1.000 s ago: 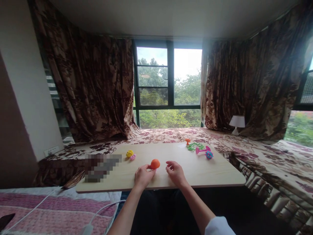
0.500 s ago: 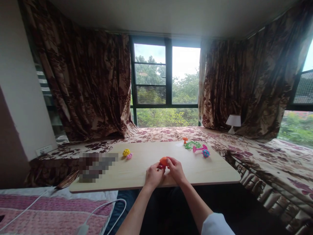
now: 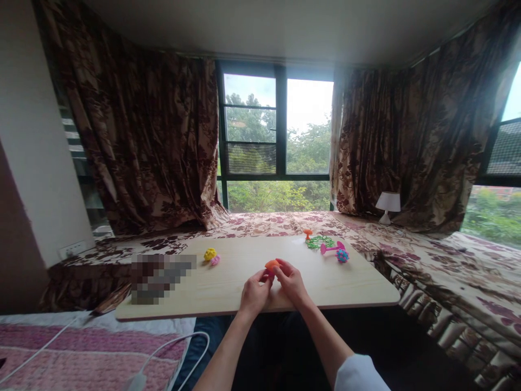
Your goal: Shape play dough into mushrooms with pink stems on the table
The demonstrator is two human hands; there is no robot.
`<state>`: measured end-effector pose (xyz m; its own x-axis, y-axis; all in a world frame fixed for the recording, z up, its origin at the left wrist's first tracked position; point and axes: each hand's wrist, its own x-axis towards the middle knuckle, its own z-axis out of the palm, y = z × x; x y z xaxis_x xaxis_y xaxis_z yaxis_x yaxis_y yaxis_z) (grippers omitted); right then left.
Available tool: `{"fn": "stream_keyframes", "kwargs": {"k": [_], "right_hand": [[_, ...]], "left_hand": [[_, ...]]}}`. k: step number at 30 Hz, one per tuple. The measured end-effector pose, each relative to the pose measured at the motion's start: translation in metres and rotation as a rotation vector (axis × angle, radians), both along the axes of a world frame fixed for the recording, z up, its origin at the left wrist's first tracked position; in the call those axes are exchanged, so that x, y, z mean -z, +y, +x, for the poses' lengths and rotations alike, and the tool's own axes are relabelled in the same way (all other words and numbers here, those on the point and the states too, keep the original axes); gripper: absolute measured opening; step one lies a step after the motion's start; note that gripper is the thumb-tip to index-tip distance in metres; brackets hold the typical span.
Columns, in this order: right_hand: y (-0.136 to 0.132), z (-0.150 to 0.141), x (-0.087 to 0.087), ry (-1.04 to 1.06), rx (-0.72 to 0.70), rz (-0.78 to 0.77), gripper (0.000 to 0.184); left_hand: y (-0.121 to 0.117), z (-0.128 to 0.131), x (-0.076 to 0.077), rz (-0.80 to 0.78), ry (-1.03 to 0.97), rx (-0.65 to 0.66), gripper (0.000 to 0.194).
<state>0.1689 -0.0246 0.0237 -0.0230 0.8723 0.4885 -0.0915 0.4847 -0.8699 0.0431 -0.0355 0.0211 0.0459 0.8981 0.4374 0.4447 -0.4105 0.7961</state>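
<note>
Over the near middle of the table, my left hand (image 3: 254, 294) and my right hand (image 3: 290, 282) meet around a small orange toy piece (image 3: 272, 264) with a rounded top. Fingertips of both hands are closed on it from either side. Something reddish-pink shows beneath the orange part, mostly covered by my fingers, so I cannot tell whether it is a separate piece. To the left lie a yellow knobby ball (image 3: 209, 254) and a pink knobby piece (image 3: 215, 260), side by side.
On the pale wooden table (image 3: 240, 244), at the back right, are an orange mushroom-shaped piece (image 3: 307, 233), green looped strands (image 3: 319, 242), a pink dumbbell-shaped piece (image 3: 331, 247) and a blue-and-pink knobby ball (image 3: 342, 256). A white lamp (image 3: 388, 205) stands beyond. A blurred patch hides the table's left.
The orange piece has tipped slightly between my fingers and looks flatter on top. My hands have barely moved, and the other toys stay in place.
</note>
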Motion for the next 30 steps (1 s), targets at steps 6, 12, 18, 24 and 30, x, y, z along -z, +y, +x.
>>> {"fn": "stream_keyframes", "kwargs": {"k": [6,12,18,24,30], "right_hand": [[-0.003,0.002,-0.004,0.019,0.028,-0.008,0.027],[-0.002,0.001,-0.005,0.035,0.067,-0.050,0.030],[0.006,0.002,0.003,0.010,0.063,-0.106,0.033],[0.009,0.000,0.008,0.000,0.043,-0.140,0.032],[0.006,0.004,0.002,0.041,0.009,-0.153,0.034]], "left_hand": [[0.002,-0.002,0.003,0.075,0.010,0.030,0.029],[0.001,0.000,0.006,0.177,0.038,0.084,0.026],[0.000,0.002,0.005,0.230,0.041,0.104,0.026],[-0.001,0.004,0.006,0.251,0.061,0.104,0.026],[-0.002,0.006,0.006,0.235,0.016,0.112,0.026]]}}
